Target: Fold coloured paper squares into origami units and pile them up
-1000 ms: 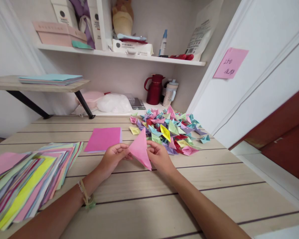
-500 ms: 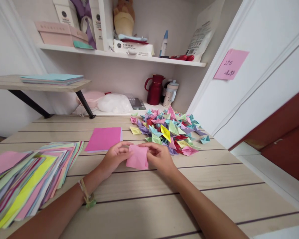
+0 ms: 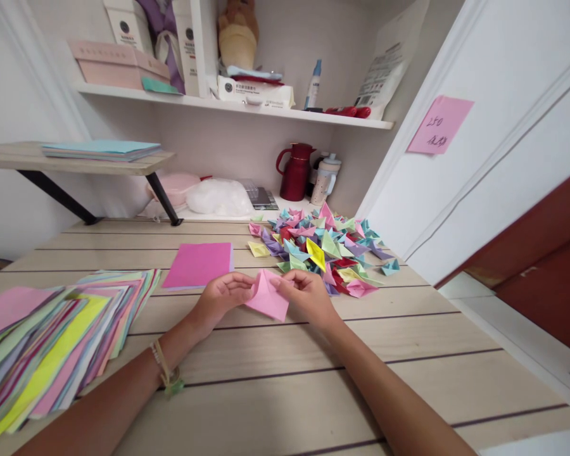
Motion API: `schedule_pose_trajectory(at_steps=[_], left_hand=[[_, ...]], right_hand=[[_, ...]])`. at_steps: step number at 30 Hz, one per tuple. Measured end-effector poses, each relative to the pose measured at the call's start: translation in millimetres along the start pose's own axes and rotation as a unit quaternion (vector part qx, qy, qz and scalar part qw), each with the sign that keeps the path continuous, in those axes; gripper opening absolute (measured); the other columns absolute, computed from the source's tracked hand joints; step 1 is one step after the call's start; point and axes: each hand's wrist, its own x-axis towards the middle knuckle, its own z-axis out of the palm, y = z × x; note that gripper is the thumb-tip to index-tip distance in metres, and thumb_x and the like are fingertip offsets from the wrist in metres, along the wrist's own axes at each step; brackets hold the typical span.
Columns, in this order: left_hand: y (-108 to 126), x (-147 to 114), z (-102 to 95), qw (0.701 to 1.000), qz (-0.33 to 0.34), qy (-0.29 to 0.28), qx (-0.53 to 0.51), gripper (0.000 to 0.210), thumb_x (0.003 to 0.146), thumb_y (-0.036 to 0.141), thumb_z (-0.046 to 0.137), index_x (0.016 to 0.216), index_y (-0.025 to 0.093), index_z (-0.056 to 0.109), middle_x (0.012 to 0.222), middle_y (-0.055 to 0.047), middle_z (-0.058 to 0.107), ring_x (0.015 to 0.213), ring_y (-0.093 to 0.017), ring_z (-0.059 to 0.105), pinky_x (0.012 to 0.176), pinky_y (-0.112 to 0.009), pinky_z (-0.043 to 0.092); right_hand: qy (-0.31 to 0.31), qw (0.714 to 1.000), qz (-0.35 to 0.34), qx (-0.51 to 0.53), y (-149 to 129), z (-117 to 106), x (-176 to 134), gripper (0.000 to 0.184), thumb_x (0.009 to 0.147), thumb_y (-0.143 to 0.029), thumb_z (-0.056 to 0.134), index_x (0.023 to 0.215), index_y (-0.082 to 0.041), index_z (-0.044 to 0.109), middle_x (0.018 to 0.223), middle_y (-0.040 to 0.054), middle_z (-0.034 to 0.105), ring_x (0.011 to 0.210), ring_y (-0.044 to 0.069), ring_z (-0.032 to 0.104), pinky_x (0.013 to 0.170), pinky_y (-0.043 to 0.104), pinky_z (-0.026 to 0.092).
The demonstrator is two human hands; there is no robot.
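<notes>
Between my two hands is a small piece of folded pink paper (image 3: 268, 297), raised a little above the wooden table and tilted. My left hand (image 3: 224, 297) pinches its left edge with the thumb and fingers. At its upper right, my right hand (image 3: 304, 292) grips the paper, the thumb pressed on the near face. A fold peaks at the top of the paper; its far side is hidden. Just beyond my right hand lies a heap of folded paper boats (image 3: 325, 247) in many colours. A magenta square sheet (image 3: 199, 265) rests behind my left hand.
Fanned-out coloured paper sheets (image 3: 61, 342) cover the table's left side. A raised wooden shelf (image 3: 9, 155) on black legs holds a stack of blue-topped paper (image 3: 99, 149). At the back stand a red jug (image 3: 296, 174) and a pale tumbler (image 3: 325, 180).
The pink paper has been turned and its shape differs: a flat squarish piece before, now a pointed fold at the top. My right thumb has moved onto its near face.
</notes>
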Motion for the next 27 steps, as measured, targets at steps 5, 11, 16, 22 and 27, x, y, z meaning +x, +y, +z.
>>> schedule_pose_trajectory(at_steps=[5,11,16,22,27], left_hand=[[-0.5,-0.5,4.0,0.999,-0.002,0.007,0.050,0.026,0.060,0.022,0.075,0.082,0.014,0.065,0.081,-0.006,0.069,0.074,-0.015,0.062,0.069,-0.025,0.047],[1.4,-0.7,3.5,0.990,0.065,0.069,0.100,0.008,0.067,0.021,0.067,0.072,0.016,0.064,0.073,-0.002,0.066,0.073,-0.015,0.060,0.067,-0.023,0.047],[1.0,-2.1,4.8,0.997,0.030,0.012,0.066,0.037,0.060,0.020,0.074,0.095,0.014,0.064,0.095,-0.007,0.068,0.081,-0.019,0.062,0.068,-0.027,0.050],[-3.7,-3.7,4.5,0.989,0.076,-0.009,0.124,0.033,0.065,0.024,0.071,0.095,0.013,0.064,0.088,-0.007,0.070,0.079,-0.019,0.064,0.072,-0.029,0.050],[-4.6,-2.4,-0.4,0.978,0.076,0.028,0.192,0.024,0.075,0.035,0.062,0.081,0.012,0.065,0.061,-0.002,0.065,0.054,-0.013,0.058,0.052,-0.023,0.048]], right_hand=[[0.036,0.998,0.000,0.045,2.5,0.7,1.5,0.025,0.067,-0.036,0.070,0.080,-0.018,0.058,0.053,-0.0046,0.051,0.046,0.008,0.041,0.043,0.020,0.030],[-0.036,0.999,-0.003,0.033,5.3,0.1,1.9,0.021,0.071,-0.033,0.066,0.084,-0.017,0.066,0.075,0.0024,0.064,0.061,0.011,0.053,0.055,0.023,0.040],[-0.070,0.995,-0.011,-0.068,4.8,0.8,-0.7,0.035,0.065,-0.031,0.072,0.097,-0.017,0.068,0.086,0.0048,0.067,0.070,0.016,0.058,0.061,0.027,0.044],[-0.041,0.972,-0.124,-0.194,-3.7,-3.6,-1.4,0.021,0.077,-0.028,0.063,0.095,-0.022,0.071,0.081,0.0055,0.068,0.072,0.017,0.059,0.064,0.027,0.044],[-0.055,0.972,-0.145,-0.176,-7.8,-2.6,-3.2,0.018,0.082,-0.030,0.057,0.088,-0.023,0.073,0.081,0.0048,0.070,0.071,0.016,0.061,0.062,0.026,0.044]])
